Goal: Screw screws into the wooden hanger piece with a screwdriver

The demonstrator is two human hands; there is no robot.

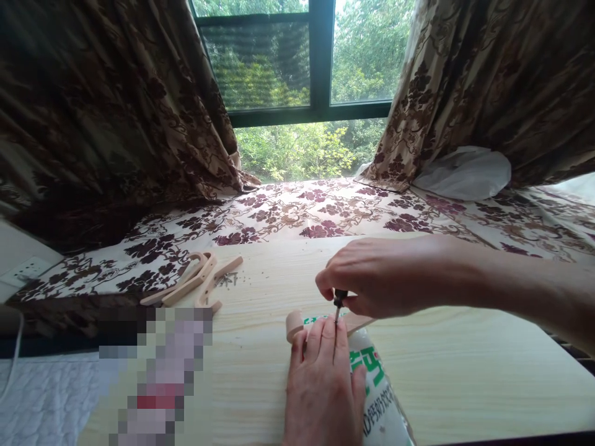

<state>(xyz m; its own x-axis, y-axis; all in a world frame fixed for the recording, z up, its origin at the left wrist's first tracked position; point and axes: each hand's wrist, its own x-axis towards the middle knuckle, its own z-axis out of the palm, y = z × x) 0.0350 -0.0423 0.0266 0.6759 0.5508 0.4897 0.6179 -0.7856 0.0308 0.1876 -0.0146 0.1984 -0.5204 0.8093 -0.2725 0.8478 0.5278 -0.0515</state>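
My right hand is closed round the dark handle of a small screwdriver, whose shaft points down to the pale wooden piece. The tip meets the wood beside my left fingertips; a screw there is too small to make out. My left hand lies over the wooden piece, fingers together and bent across it, holding it down. The rounded end of the wood shows left of these fingers, and its other end runs under my right hand. Beneath lies a white plastic package with green and black lettering.
Several curved wooden parts lie at the table's left, with a heap of small screws beside them. A blurred patch covers the front left. Behind the pale wooden table are a floral-covered ledge and a white plastic bag.
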